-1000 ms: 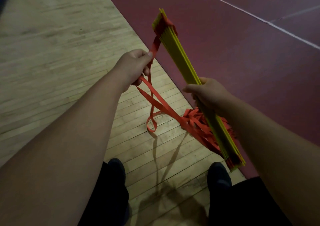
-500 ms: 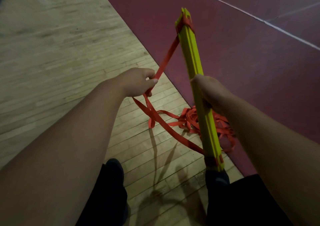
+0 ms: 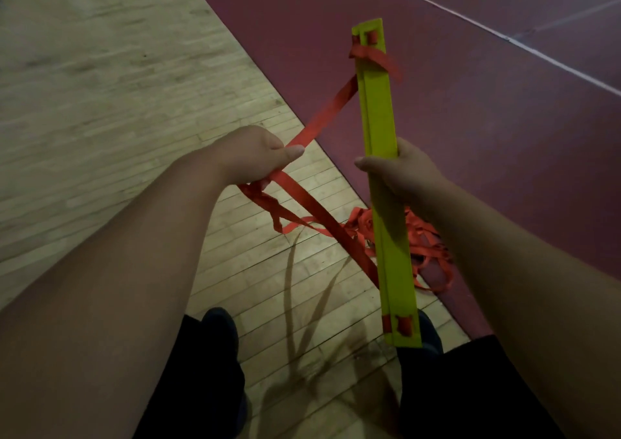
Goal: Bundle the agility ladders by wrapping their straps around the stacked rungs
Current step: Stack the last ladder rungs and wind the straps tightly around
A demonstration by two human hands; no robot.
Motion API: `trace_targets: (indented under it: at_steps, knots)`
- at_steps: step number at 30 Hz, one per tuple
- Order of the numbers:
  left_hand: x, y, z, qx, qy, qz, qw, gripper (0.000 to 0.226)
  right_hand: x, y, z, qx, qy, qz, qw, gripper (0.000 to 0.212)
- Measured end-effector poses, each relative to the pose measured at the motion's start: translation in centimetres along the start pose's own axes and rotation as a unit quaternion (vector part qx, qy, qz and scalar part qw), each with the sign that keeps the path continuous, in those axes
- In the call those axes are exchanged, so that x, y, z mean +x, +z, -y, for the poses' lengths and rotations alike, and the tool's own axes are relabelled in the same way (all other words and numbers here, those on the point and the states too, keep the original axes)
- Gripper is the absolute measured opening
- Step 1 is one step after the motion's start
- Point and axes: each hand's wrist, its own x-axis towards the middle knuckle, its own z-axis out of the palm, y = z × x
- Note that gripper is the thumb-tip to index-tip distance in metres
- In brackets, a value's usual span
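A stack of flat yellow rungs stands nearly upright in front of me, its broad face towards the camera. My right hand grips it around the middle. A red strap runs taut from the stack's upper end down to my left hand, which is closed on it. The strap crosses the rungs once near the top. More loose red strap hangs in a tangle behind the lower half of the stack, and a strand runs from my left hand down to the stack's bottom.
I stand on a pale wooden gym floor at the edge of a dark red court area with white lines. My two dark shoes are at the bottom, the stack's lower end above the right one.
The stack has turned from edge-on to face-on and stands more upright. My left hand has pulled the strap lower and leftwards, drawing it taut across the top of the rungs.
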Motion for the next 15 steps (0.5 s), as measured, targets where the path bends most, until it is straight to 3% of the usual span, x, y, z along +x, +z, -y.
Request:
trace_targets:
  at_steps: [4,6,8,15]
  knots:
    - [-1.1,-1.4,0.1,-0.112,0.032,0.113,0.987,0.044,-0.2,-0.2,0.1,0.130,0.032,0.039,0.990,0.049]
    - [-1.6,-1.9,0.1,-0.139,0.059,0.168,0.974,0.023,0.1,-0.3,-0.1,0.113,0.028,0.030,0.993,0.048]
    - [-1.8,-2.0,0.1,-0.148,0.065,0.206,0.965,0.021,0.5,-0.4,-0.4,0.074,0.017,0.008,0.997,0.044]
    - [-1.6,-1.7,0.4,-0.086,0.022,0.199,0.976,0.027,1.0,-0.2,-0.4,-0.022,0.004,-0.026,0.999,0.043]
